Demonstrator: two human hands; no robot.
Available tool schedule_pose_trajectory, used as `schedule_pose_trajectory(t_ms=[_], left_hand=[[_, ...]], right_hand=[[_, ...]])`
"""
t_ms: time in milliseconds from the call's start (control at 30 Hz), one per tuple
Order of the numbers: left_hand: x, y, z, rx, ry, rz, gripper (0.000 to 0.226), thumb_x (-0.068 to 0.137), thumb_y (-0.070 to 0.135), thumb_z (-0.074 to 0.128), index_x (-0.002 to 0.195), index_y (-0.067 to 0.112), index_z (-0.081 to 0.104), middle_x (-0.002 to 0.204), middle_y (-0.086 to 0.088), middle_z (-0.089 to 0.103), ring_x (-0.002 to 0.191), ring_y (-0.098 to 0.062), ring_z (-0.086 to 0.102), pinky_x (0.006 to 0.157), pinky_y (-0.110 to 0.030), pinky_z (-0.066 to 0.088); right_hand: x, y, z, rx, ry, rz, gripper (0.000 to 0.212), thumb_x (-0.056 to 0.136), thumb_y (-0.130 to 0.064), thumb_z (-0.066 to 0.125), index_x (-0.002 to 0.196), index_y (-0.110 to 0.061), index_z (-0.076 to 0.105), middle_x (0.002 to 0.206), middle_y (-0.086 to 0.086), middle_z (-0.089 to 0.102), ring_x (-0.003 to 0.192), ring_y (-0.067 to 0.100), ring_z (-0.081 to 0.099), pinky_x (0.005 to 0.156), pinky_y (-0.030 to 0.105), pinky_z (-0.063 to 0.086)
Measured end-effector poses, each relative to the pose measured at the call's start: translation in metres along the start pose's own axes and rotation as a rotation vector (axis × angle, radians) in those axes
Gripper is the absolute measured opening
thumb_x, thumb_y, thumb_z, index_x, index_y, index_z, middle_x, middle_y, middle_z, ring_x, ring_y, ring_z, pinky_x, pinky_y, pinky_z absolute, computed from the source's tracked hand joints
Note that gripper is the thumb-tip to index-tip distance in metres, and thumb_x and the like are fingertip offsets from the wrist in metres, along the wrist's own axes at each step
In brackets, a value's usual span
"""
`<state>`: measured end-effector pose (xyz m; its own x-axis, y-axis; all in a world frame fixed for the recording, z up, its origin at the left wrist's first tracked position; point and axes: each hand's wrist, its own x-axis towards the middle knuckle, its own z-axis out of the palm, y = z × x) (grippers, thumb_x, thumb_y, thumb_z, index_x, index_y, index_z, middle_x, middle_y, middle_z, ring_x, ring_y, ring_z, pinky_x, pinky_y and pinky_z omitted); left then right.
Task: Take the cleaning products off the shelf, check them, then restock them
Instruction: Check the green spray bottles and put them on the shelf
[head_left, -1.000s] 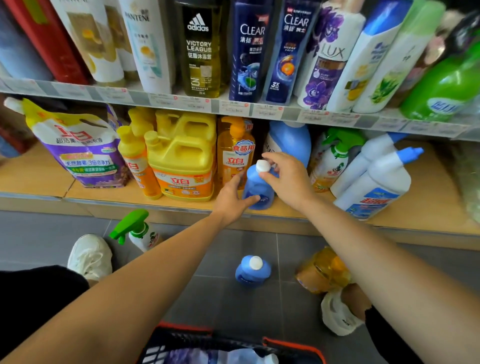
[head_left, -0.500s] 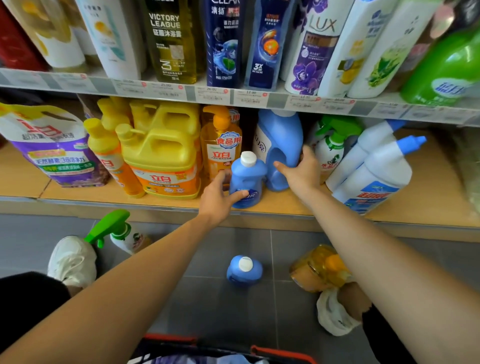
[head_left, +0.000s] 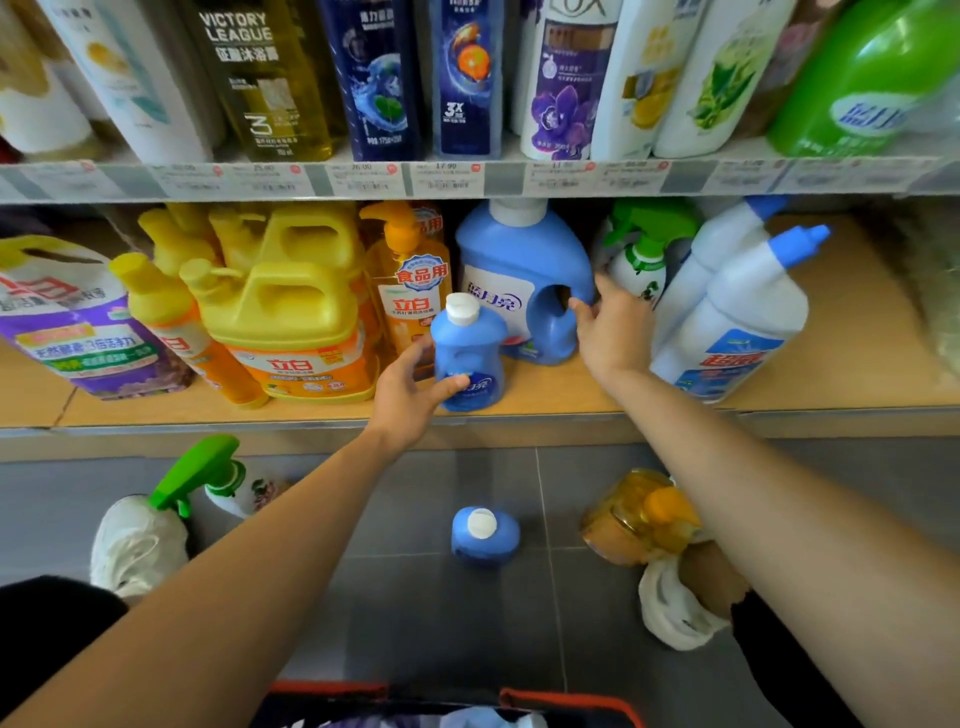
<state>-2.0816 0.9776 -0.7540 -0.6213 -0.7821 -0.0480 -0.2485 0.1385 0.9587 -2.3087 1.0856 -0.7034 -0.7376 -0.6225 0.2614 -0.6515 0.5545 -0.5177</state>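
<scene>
The lower shelf (head_left: 571, 400) is a wooden board carrying the cleaning products. Above it a rail of price tags (head_left: 447, 179) fronts a row of shampoo and body-wash bottles (head_left: 374, 78).

On the lower shelf, left to right: a purple refill bag (head_left: 78, 322), yellow jugs (head_left: 296, 306) with a slim yellow bottle beside them, an orange pump bottle (head_left: 410, 291), a large blue jug (head_left: 511, 280), a green-trigger sprayer (head_left: 639, 249) and two white bottles with blue caps (head_left: 737, 312), both leaning left.

The large blue jug stands upright, well back on the board. The right hand (head_left: 613, 332) is against its handle side – thumb at the handle opening, fingers spread and fairly straight, not closed round anything.

The small blue bottle (head_left: 470, 358), white-capped, stands upright near the front edge of the shelf, just in front of the large jug. The left hand (head_left: 410, 395) grips it low down – thumb across the label, fingers round its left side.

On the grey tiled floor (head_left: 415, 597) stand an amber bottle (head_left: 639, 519), a second sprayer (head_left: 218, 478) and another small blue bottle on the floor (head_left: 485, 535), well apart from one another. A basket rim (head_left: 571, 699) shows at the bottom edge.
</scene>
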Motion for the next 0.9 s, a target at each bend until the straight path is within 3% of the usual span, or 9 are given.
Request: schedule_pose_trajectory(t_ms=[100, 167, 267, 367, 500, 633, 700, 800, 900], left_hand=[[0.0, -0.002, 0.0, 0.004, -0.007, 0.011, 0.058, 0.087, 0.019, 0.078, 0.14, 0.015, 0.054, 0.131, -0.002, 0.066, 0.121, -0.018, 0.062, 0.1, -0.042, 0.056], [0.002, -0.005, 0.0, 0.005, -0.009, 0.012, 0.059, 0.087, 0.021, 0.078, 0.14, 0.016, 0.054, 0.132, -0.001, 0.065, 0.121, -0.017, 0.061, 0.1, -0.041, 0.056], [0.004, -0.008, 0.0, 0.011, -0.013, 0.016, 0.058, 0.087, 0.024, 0.078, 0.14, 0.018, 0.054, 0.131, 0.003, 0.065, 0.119, -0.012, 0.062, 0.097, -0.035, 0.057], [0.005, -0.008, 0.001, 0.02, 0.001, 0.025, 0.057, 0.087, 0.025, 0.077, 0.14, 0.018, 0.055, 0.129, 0.005, 0.065, 0.118, -0.009, 0.062, 0.094, -0.027, 0.056], [0.009, -0.005, 0.006, 0.01, -0.034, 0.031, 0.056, 0.089, 0.022, 0.076, 0.14, 0.019, 0.054, 0.131, 0.004, 0.064, 0.122, -0.013, 0.06, 0.099, -0.031, 0.053], [0.009, 0.001, 0.02, -0.001, 0.007, -0.015, 0.054, 0.091, 0.022, 0.075, 0.14, 0.017, 0.052, 0.134, 0.003, 0.062, 0.122, -0.013, 0.059, 0.097, -0.026, 0.054], [0.002, 0.004, 0.031, 0.035, 0.146, -0.075, 0.05, 0.09, 0.028, 0.076, 0.134, 0.018, 0.053, 0.127, 0.009, 0.061, 0.113, -0.011, 0.06, 0.086, -0.021, 0.052], [-0.012, 0.004, 0.045, 0.113, 0.352, -0.196, 0.028, 0.09, 0.036, 0.074, 0.105, 0.024, 0.053, 0.099, 0.009, 0.065, 0.097, -0.021, 0.067, 0.077, -0.034, 0.049], [-0.023, 0.006, 0.05, 0.121, 0.288, -0.245, 0.02, 0.092, 0.042, 0.069, 0.093, 0.027, 0.056, 0.083, 0.012, 0.063, 0.089, -0.022, 0.067, 0.074, -0.035, 0.049]], right_hand=[[-0.012, -0.011, 0.009, 0.267, 0.065, 0.164, 0.037, 0.096, -0.026, 0.062, 0.132, -0.016, 0.061, 0.096, 0.019, 0.068, 0.091, 0.036, 0.06, 0.086, 0.042, 0.051], [-0.016, -0.013, 0.016, 0.415, 0.023, 0.213, 0.053, 0.095, -0.022, 0.065, 0.146, -0.018, 0.049, 0.121, 0.014, 0.068, 0.111, 0.029, 0.062, 0.098, 0.042, 0.05], [-0.014, -0.005, 0.022, 0.713, -0.151, 0.217, 0.074, 0.095, -0.004, 0.064, 0.157, -0.019, 0.028, 0.151, 0.003, 0.049, 0.133, 0.02, 0.052, 0.11, 0.036, 0.045], [0.001, 0.009, 0.022, 0.842, -0.352, 0.195, 0.084, 0.095, 0.003, 0.06, 0.16, -0.023, 0.014, 0.161, -0.003, 0.034, 0.14, 0.012, 0.042, 0.106, 0.023, 0.045], [0.011, 0.018, 0.011, 0.725, -0.421, 0.181, 0.084, 0.094, -0.008, 0.067, 0.159, -0.025, 0.017, 0.156, -0.007, 0.038, 0.134, 0.0, 0.034, 0.107, 0.023, 0.038], [0.0, 0.019, -0.005, 0.614, -0.093, 0.319, 0.047, 0.09, -0.02, 0.074, 0.134, -0.011, 0.061, 0.114, 0.005, 0.069, 0.104, 0.019, 0.065, 0.096, 0.044, 0.055], [-0.001, 0.018, -0.014, 0.705, 0.001, 0.392, 0.035, 0.089, -0.02, 0.075, 0.121, -0.01, 0.066, 0.106, 0.01, 0.072, 0.088, 0.02, 0.068, 0.086, 0.041, 0.059], [0.007, 0.016, -0.03, 0.937, -0.08, 0.454, 0.05, 0.091, -0.014, 0.072, 0.138, -0.013, 0.055, 0.115, 0.007, 0.069, 0.085, 0.016, 0.066, 0.076, 0.029, 0.057], [0.021, 0.013, -0.038, 1.13, -0.282, 0.468, 0.07, 0.094, -0.012, 0.067, 0.154, -0.023, 0.033, 0.138, 0.004, 0.054, 0.117, 0.025, 0.061, 0.087, 0.032, 0.054]])
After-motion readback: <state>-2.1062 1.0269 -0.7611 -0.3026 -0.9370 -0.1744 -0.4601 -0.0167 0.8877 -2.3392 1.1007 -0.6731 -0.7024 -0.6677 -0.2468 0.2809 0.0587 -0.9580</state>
